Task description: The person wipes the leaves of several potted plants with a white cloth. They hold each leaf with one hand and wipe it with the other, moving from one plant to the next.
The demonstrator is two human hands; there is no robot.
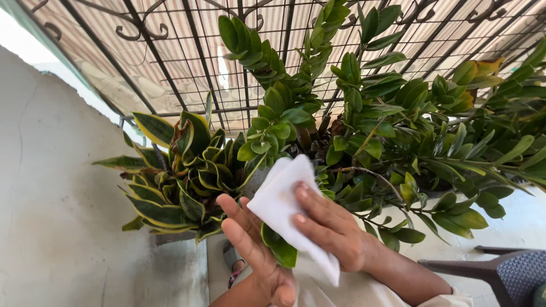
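My right hand [333, 230] presses a white cloth [281, 202] onto a glossy green leaf [278, 247]. My left hand [250, 244] lies flat under that leaf, palm up, fingers spread, supporting it from below. The leaf belongs to a tall plant with many oval leaves on arching stems [335, 108]. The cloth covers most of the leaf; only its lower tip shows.
A short plant with yellow-edged pointed leaves [182, 176] stands left of my hands. A plastered wall [51, 199] is on the left. A black metal grille [170, 51] runs behind the plants. A dark chair edge [506, 267] sits at the lower right.
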